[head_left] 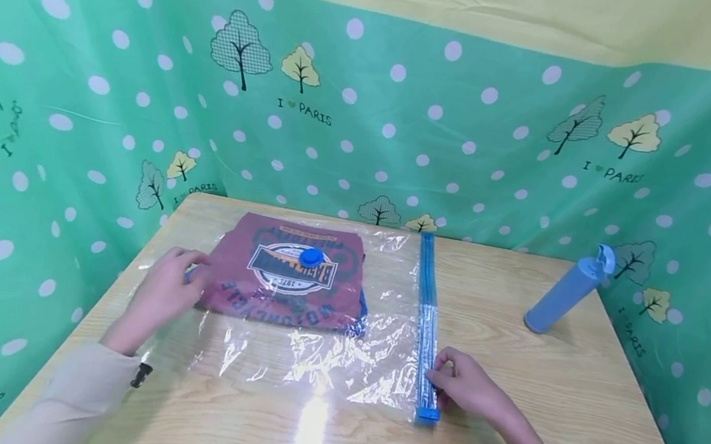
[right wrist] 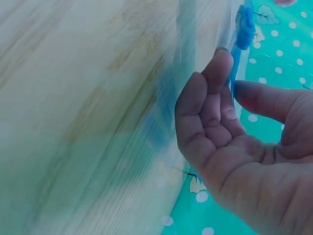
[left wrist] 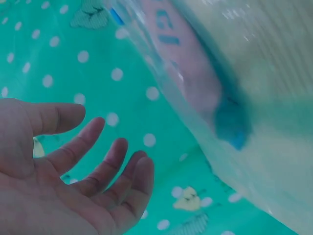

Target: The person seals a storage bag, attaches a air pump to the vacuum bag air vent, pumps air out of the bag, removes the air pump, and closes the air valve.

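A clear vacuum storage bag (head_left: 309,356) lies flat on the wooden table with a folded dark red printed T-shirt (head_left: 316,307) inside. Its round blue valve cap (head_left: 312,258) shows above the shirt. Along the bag's right edge runs a blue zip strip (head_left: 425,330), with a blue slider (head_left: 428,414) at the near end. My right hand (head_left: 465,384) pinches this strip between thumb and fingers (right wrist: 217,68), just above the slider. Over the bag's left side, my left hand (head_left: 172,287) is relaxed, fingers (left wrist: 107,166) loosely spread and holding nothing.
A blue cylindrical bottle-like thing (head_left: 559,300) with a raised, curved top stands on the right part of the table (head_left: 495,295). Green dotted cloth (head_left: 410,123) hangs around the back and both sides.
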The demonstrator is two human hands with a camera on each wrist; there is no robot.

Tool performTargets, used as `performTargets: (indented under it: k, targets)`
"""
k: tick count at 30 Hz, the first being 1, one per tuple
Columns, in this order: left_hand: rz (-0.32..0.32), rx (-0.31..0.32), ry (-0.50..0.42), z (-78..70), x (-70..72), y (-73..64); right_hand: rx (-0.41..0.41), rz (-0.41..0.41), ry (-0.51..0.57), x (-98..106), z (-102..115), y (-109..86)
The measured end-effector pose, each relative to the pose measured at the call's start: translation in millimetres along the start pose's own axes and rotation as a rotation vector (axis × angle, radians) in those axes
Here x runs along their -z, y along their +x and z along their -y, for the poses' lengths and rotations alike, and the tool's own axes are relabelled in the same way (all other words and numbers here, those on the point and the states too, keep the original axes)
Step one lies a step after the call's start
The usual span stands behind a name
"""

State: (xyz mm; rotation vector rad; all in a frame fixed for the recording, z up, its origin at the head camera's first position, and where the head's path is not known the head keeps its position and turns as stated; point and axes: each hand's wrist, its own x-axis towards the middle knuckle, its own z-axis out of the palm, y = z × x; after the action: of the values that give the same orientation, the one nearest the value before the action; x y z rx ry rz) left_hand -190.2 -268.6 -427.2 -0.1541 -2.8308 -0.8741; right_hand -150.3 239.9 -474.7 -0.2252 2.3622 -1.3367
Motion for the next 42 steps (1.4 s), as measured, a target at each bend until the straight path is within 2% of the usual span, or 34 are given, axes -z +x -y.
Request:
performTargets:
  k: [5,11,18,24,28,31,36,42]
  targets:
    - [0.019,-0.058,-0.031,-27.7,-11.6,-0.1,-0.015,-0.021,0.06,0.6,1.8,0.5]
    - [0.049,-0.179,-0.057,-69.7,-26.6,-6.1,-0.025,-0.029,0.147,2.1,4.4,0.5]
    - [0.181,-0.317,-0.138,-125.2,-47.9,-18.9,-0.022,-0.024,0.229,4.6,10.9,-1.2]
    - [0.242,-0.492,-0.109,-166.4,-67.3,-30.0,-0.035,-0.031,0.297,8.5,19.9,2.3]
    - [0.24,-0.579,-0.041,-182.6,-74.1,-32.5,-0.039,-0.032,0.341,9.7,25.5,5.9]
    - [0.226,-0.599,-0.018,-191.1,-76.1,-31.9,-0.042,-0.018,0.375,10.9,28.4,7.6]
    - [0.214,-0.639,-0.039,-203.6,-81.7,-31.1,-0.06,-0.012,0.452,13.7,34.6,10.4]
    - [0.106,-0.741,-0.099,-214.4,-89.4,-29.4,-0.063,0.003,0.541,15.5,43.9,15.3]
